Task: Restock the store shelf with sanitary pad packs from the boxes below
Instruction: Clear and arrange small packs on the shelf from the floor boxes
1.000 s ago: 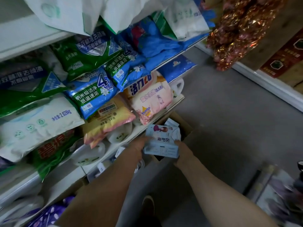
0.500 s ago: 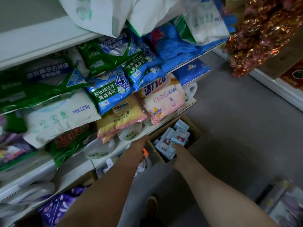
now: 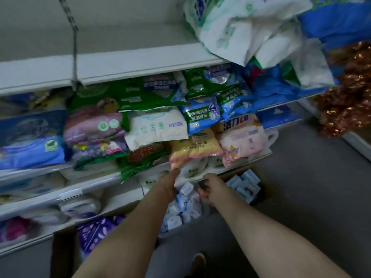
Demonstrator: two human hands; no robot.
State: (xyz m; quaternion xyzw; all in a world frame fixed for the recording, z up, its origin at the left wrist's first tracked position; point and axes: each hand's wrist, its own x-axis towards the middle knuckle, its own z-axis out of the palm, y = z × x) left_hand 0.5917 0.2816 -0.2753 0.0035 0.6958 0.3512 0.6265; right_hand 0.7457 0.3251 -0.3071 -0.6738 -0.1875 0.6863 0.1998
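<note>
In the head view, both arms reach down toward the low part of the store shelf (image 3: 140, 63). The left hand (image 3: 167, 184) is stretched forward under the yellow-pink bag (image 3: 192, 151); its fingers are hidden, so I cannot tell if they are open or closed. The right hand (image 3: 212, 190) has its fingers curled over something small and orange, which is too blurred to name. Between and below the hands lies a heap of pale blue sanitary pad packs (image 3: 184, 207) in a grey container whose form is not clear. More packs stand in the cardboard box (image 3: 246, 185) on the floor, just to the right. I judge the step is picking up packs. The next move needs a firm grasp on one pack and a free place on the shelf.
</note>
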